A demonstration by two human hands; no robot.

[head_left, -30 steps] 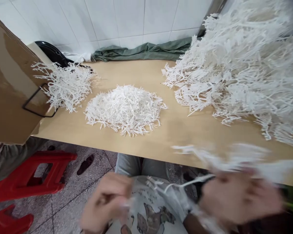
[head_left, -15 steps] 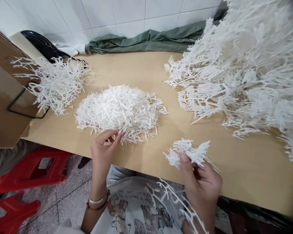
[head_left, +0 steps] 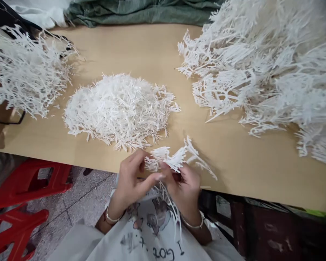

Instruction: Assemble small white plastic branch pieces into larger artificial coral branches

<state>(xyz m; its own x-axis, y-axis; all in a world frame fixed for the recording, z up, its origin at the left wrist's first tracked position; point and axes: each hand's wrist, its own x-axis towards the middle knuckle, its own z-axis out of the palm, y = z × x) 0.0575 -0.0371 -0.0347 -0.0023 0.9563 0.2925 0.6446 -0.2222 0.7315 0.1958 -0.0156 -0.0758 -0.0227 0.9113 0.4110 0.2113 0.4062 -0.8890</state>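
Note:
My left hand (head_left: 132, 179) and my right hand (head_left: 183, 190) meet at the near edge of the tan table (head_left: 233, 152), both pinched on one white branched plastic piece (head_left: 174, 159) whose prongs fan out up and to the right. Its stem runs down between my wrists over my lap. Just beyond my hands lies a flat heap of short white plastic sticks (head_left: 119, 108).
A big pile of white branched pieces (head_left: 266, 72) fills the table's right side, and a smaller pile (head_left: 27, 76) sits at the left. A green cloth (head_left: 141, 12) lies along the far edge. Red stools (head_left: 24, 188) stand on the floor at the left.
My left hand has left the stick heap and joined my right hand on the branched piece. The piece has moved left toward the middle, and the view has tilted down.

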